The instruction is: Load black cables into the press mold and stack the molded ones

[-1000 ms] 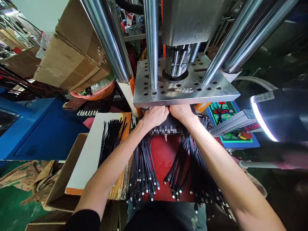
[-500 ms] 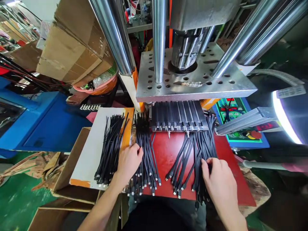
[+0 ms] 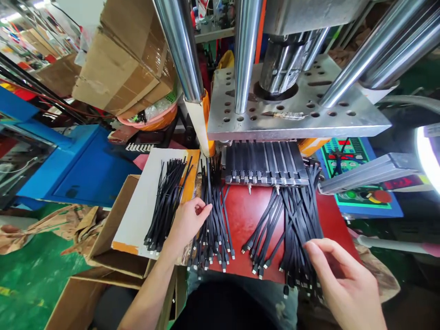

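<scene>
My left hand (image 3: pixel 189 219) has thumb and index finger bent together at the left edge of the middle bundle of black USB cables (image 3: pixel 216 220). What lies between those fingertips, if anything, I cannot make out. Left of it, another bundle of black cables (image 3: pixel 168 201) rests on a white board (image 3: pixel 135 215). My right hand (image 3: pixel 347 279) is open, its thumb and fingers loosely curved, beside the right-hand bundle of black cables (image 3: pixel 300 224). Behind the bundles, a dark metal fixture (image 3: pixel 264 160) has a row of metal connectors along its front edge.
A thick steel press plate (image 3: pixel 292 130) hangs above the fixture between steel columns. A control panel (image 3: pixel 357 178) and a bright lamp (image 3: pixel 428 153) stand on the right. The red work surface (image 3: pixel 249 215) lies before me; cardboard boxes (image 3: pixel 113 252) are at lower left.
My right hand has moved right and toward me, off the right bundle, and its fingers have spread. The left hand stays by the middle bundle. The whole view has shifted slightly.
</scene>
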